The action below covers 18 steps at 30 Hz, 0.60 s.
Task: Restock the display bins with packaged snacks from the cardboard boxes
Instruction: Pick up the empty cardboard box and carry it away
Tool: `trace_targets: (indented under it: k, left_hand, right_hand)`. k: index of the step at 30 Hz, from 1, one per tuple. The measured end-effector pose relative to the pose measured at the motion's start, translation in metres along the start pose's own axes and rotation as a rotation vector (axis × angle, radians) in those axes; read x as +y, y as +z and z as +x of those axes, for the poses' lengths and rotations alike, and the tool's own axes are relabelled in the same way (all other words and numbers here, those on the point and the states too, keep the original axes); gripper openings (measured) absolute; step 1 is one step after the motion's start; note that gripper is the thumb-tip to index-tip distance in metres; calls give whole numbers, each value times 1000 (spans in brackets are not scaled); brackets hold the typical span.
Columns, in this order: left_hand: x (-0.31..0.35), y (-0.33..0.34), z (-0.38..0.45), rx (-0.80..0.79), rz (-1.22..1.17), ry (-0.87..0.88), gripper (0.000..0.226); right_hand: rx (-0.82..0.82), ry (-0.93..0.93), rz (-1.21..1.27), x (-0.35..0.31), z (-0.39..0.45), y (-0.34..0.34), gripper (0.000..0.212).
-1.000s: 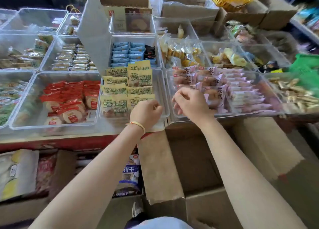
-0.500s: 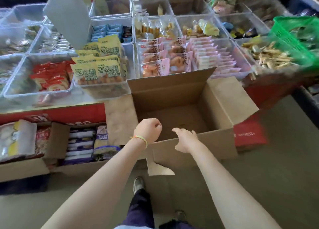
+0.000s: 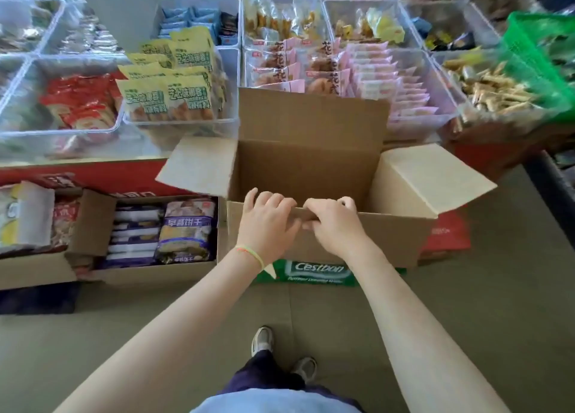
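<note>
An open brown cardboard box [image 3: 389, 235] stands in front of the display, its flaps spread and its inside looking bare. My left hand [image 3: 267, 226] and my right hand [image 3: 334, 223] both grip its near wall, fingers curled over the top edge, side by side. Behind it, clear display bins hold yellow-green snack packs [image 3: 174, 92], pink pastry packs [image 3: 339, 70] and red packs [image 3: 81, 101]. To the left, a lower cardboard box [image 3: 90, 223] holds purple biscuit packs [image 3: 186, 229].
A green basket [image 3: 541, 48] sits at the right over a bin of stick snacks [image 3: 491, 86]. A green Cestbon carton [image 3: 317, 271] lies under the open box. A box with bagged goods [image 3: 21, 216] is at far left. My feet stand on grey floor [image 3: 497, 319].
My hands left the display bins and came down to the open box; both now grip its near edge. My view has tilted down and back from the bins.
</note>
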<state>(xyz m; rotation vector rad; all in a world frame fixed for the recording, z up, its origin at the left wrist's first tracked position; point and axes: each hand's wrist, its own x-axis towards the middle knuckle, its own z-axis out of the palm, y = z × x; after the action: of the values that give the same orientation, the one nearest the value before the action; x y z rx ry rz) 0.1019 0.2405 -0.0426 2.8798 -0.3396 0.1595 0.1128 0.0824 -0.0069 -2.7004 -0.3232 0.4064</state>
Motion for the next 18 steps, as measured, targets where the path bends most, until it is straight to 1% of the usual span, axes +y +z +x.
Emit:
trace_targets:
  k: [1, 2, 3, 4, 5, 6, 8, 11, 12, 15, 18]
  left_hand:
    - [4, -8, 3, 125, 9, 40, 28]
    - [9, -16, 8, 227, 13, 76, 34]
    - [13, -24, 16, 298, 14, 110, 40]
    - [20, -32, 24, 343, 15, 142, 45]
    - [28, -38, 31, 354, 16, 158, 48]
    - [37, -41, 37, 338, 7, 162, 50]
    - [61, -43, 46, 232, -20, 156, 52]
    - [102, -39, 54, -23, 18, 137, 51]
    - [117, -37, 58, -85, 34, 124, 52]
    - [170, -31, 74, -142, -22, 97, 56]
    - [241, -13, 96, -150, -81, 93, 57]
  right_hand:
    - [-14, 12, 61, -5, -11, -16, 7]
    - [-19, 24, 94, -10, -22, -31, 6]
    - [-10, 34, 106, -14, -32, -43, 12]
    - [13, 55, 129, -14, -41, -52, 18]
    - [44, 91, 159, -13, -49, -57, 21]
    - [80, 130, 181, -10, -56, -60, 24]
    - [129, 203, 193, 1, -69, -67, 28]
    - [142, 271, 217, 31, -87, -80, 36]
    - [150, 297, 216, 47, -93, -84, 40]
    - [171, 403, 174, 111, -124, -111, 53]
    - [95, 522, 19, 197, -176, -146, 65]
